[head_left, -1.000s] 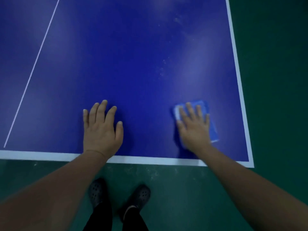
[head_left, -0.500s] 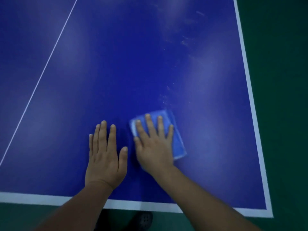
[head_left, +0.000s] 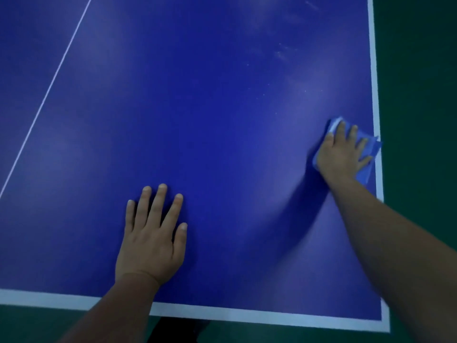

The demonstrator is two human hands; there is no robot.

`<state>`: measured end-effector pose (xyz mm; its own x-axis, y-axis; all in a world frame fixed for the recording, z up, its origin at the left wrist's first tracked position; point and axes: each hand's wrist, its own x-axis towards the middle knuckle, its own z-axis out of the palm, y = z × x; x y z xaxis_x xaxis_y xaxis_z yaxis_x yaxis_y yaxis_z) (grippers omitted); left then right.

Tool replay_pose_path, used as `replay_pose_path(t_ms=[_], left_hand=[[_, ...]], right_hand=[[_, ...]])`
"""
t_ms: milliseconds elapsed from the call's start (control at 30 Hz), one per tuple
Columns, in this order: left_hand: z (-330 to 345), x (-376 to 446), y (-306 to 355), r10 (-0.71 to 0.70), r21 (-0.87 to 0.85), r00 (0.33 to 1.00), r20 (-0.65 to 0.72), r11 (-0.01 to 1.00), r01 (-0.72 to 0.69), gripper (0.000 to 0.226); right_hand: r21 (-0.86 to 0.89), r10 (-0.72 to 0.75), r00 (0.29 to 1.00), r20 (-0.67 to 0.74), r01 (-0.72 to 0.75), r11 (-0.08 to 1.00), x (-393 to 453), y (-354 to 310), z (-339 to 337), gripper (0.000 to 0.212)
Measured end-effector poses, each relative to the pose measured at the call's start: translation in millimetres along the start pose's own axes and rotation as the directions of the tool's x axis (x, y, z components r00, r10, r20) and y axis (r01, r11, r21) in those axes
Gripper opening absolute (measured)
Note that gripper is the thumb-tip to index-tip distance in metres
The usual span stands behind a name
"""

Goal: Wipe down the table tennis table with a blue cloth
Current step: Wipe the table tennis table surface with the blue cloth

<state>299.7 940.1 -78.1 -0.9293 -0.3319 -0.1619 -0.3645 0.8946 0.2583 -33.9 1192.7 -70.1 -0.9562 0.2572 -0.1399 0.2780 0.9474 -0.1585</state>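
The dark blue table tennis table [head_left: 210,134] fills the view, with white border lines along its near and right edges. My right hand [head_left: 342,154] presses flat with spread fingers on a folded blue cloth [head_left: 368,149] at the table's right edge; the cloth overlaps the white side line. My left hand [head_left: 150,238] rests flat on the table near the front edge, fingers straight, holding nothing. Pale dusty smudges [head_left: 282,54] show on the surface farther back on the right.
A thin white centre line [head_left: 49,85] runs diagonally at the left. Green floor [head_left: 418,95] lies beyond the right edge and below the near edge. A dark shoe [head_left: 178,330] shows under the front edge.
My right hand slid the cloth from beside my left hand out to the table's right edge. The left hand stayed planted; the view moved closer in.
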Motion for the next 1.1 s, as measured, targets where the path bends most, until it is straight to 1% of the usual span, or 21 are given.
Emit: replay_pose_path(t_ms=[67,133,200,233,267,300,333,400,433,467,533,600,633,700,767,800,833,867,900,1000,1100], left_hand=[[-1,0,1,-0.005,-0.002,1.0,0.002,1.0,0.005,0.06],[-1,1,1,-0.004,-0.005,1.0,0.008,1.0,0.004,0.06],[-2,1,1,-0.008,-0.009,1.0,0.003,1.0,0.008,0.06],[-1,1,1,-0.008,-0.006,1.0,0.003,1.0,0.008,0.06],[-1,0,1,-0.008,-0.001,1.0,0.005,1.0,0.008,0.06],[-1,0,1,-0.011,0.002,1.0,0.006,1.0,0.011,0.06],[-1,0,1,-0.014,0.007,1.0,0.004,1.0,0.014,0.061],[0,1,1,-0.008,0.022,1.0,-0.002,1.0,0.008,0.061],[0,1,1,-0.005,0.031,1.0,-0.005,1.0,0.005,0.061],[0,0,1,-0.004,0.038,1.0,-0.007,0.999,0.005,0.061],[0,1,2,-0.007,0.04,1.0,-0.007,0.999,0.008,0.061],[0,1,3,-0.015,0.043,1.0,-0.01,0.999,0.016,0.062],[-1,1,4,-0.02,0.041,1.0,-0.012,0.999,0.021,0.062],[-2,1,6,-0.029,0.032,0.999,-0.025,0.999,0.029,0.064],[-2,1,8,-0.028,0.064,0.999,-0.039,0.997,0.03,0.066],[-3,1,10,-0.033,0.086,0.998,-0.047,0.996,0.037,0.067],[-4,2,13,-0.048,0.101,0.997,-0.061,0.993,0.054,0.068],[-4,1,19,-0.075,0.106,0.994,-0.079,0.991,0.084,0.07],[-4,0,29,-0.111,0.097,0.989,-0.1,0.988,0.121,0.07],[4,-8,82,-0.218,0.023,0.965,-0.142,0.974,0.224,0.069],[24,-19,150,-0.209,-0.032,0.967,-0.144,0.978,0.207,0.065]], right_hand=[[-0.049,-0.062,0.997,-0.039,0.061,0.997,-32,-27,12,0.054],[-0.113,-0.328,0.945,-0.015,0.324,0.939,-82,-58,32,0.055],[-0.142,-0.673,0.737,0.061,0.674,0.725,-132,-72,50,0.055],[-0.136,-0.774,0.626,0.095,0.778,0.613,-140,-68,52,0.054],[-0.137,-0.817,0.565,0.111,0.823,0.551,-131,-59,50,0.054],[-0.176,-0.809,0.58,0.099,0.81,0.559,-110,-45,44,0.054],[-0.232,-0.742,0.668,0.063,0.733,0.64,-82,-28,38,0.055],[-0.221,-0.379,0.925,-0.023,0.365,0.904,-22,14,17,0.055],[-0.145,-0.168,0.985,-0.037,0.161,0.976,2,36,5,0.054],[-0.061,-0.012,0.999,-0.037,0.01,0.998,15,50,-5,0.054],[-0.006,0.094,0.994,-0.054,-0.095,0.995,15,52,-8,0.055],[-0.014,0.007,0.998,-0.062,-0.008,1.0,-8,27,2,0.055],[-0.047,-0.109,0.993,-0.053,0.107,0.993,-28,12,10,0.055],[-0.144,-0.47,0.882,-0.006,0.465,0.874,-78,-10,25,0.056],[-0.15,-0.784,0.61,0.119,0.791,0.593,-115,-9,31,0.055],[-0.133,-0.857,0.49,0.161,0.871,0.473,-113,0,30,0.054],[-0.125,-0.888,0.421,0.186,0.906,0.404,-97,9,24,0.053],[-0.126,-0.887,0.421,0.187,0.906,0.403,-73,19,17,0.054],[-0.144,-0.862,0.474,0.18,0.879,0.454,-43,27,11,0.055],[-0.191,-0.668,0.724,0.171,0.69,0.698,56,45,-10,0.056],[-0.114,-0.566,0.81,0.15,0.583,0.804,102,57,-24,0.057]])
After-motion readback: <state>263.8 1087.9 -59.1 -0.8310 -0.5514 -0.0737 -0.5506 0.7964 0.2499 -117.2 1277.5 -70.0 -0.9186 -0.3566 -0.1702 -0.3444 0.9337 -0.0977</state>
